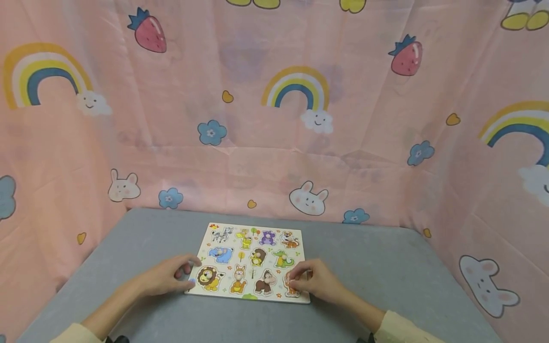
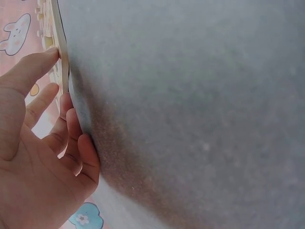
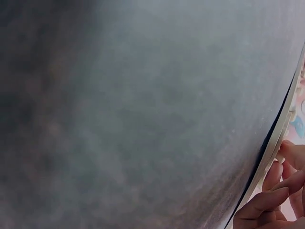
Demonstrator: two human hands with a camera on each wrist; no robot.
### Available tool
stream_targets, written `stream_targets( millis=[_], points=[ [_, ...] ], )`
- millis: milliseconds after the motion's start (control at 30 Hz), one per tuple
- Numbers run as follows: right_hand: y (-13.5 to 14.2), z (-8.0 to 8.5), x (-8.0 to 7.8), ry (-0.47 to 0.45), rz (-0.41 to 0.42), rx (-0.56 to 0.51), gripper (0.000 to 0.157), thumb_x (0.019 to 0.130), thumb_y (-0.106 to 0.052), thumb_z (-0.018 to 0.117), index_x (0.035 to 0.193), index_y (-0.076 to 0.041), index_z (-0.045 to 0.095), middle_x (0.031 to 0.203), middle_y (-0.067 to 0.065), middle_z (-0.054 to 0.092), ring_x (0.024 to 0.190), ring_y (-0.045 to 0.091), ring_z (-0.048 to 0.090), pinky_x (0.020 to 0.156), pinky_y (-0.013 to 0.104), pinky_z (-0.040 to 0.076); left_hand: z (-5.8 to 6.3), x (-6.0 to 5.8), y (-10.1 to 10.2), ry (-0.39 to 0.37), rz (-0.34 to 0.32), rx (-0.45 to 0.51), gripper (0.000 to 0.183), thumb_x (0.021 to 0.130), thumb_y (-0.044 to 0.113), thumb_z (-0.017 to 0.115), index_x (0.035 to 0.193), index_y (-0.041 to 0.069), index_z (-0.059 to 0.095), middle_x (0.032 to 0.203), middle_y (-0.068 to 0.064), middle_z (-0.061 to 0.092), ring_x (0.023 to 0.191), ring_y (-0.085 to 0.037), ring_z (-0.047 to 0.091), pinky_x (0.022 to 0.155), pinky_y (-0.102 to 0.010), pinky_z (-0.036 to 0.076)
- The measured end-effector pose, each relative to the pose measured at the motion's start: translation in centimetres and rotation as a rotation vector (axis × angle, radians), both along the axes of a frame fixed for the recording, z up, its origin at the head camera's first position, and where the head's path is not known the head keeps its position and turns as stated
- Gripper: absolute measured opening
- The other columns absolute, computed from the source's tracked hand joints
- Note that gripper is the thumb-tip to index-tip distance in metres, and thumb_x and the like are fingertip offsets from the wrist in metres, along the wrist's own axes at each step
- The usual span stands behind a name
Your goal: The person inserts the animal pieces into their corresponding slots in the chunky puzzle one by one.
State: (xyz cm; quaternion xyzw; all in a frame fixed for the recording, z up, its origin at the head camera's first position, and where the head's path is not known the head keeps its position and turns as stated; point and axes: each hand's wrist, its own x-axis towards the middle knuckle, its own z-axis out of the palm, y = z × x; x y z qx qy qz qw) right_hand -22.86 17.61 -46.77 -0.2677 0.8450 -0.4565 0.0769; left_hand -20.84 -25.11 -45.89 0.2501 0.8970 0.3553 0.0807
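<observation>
A wooden peg puzzle board with several animal pieces lies flat on the grey table. At its lower right corner my right hand pinches the knob of an orange animal puzzle piece, partly hidden by the fingers; the piece sits at its place on the board. My left hand rests at the board's left edge, fingers loosely bent, with the thumb touching the lower left corner beside the lion piece. In the left wrist view the left thumb lies against the board's face and the other fingers are near its edge.
The grey table extends around the board on all sides. A pink printed cloth hangs behind the table and along both sides. Other pieces on the board include a gorilla, a kangaroo and a crocodile.
</observation>
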Motion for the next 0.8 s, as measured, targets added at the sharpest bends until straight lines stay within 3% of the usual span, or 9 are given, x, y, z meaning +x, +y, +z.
stream_targets(
  millis=[800],
  points=[
    [-0.25, 0.21, 0.07, 0.006, -0.006, 0.039, 0.007, 0.086, -0.014, 0.083, 0.088, -0.009, 0.078, 0.082, -0.006, 0.070, 0.065, 0.013, 0.049, 0.057, 0.024, 0.036, 0.10, -0.06, 0.11, -0.015, -0.008, 0.020, 0.044, 0.087, 0.019, 0.081, 0.123, 0.006, 0.059, 0.095, -0.002, 0.051, 0.078, -0.015, 0.047, 0.069, -0.030, 0.040]
  ],
)
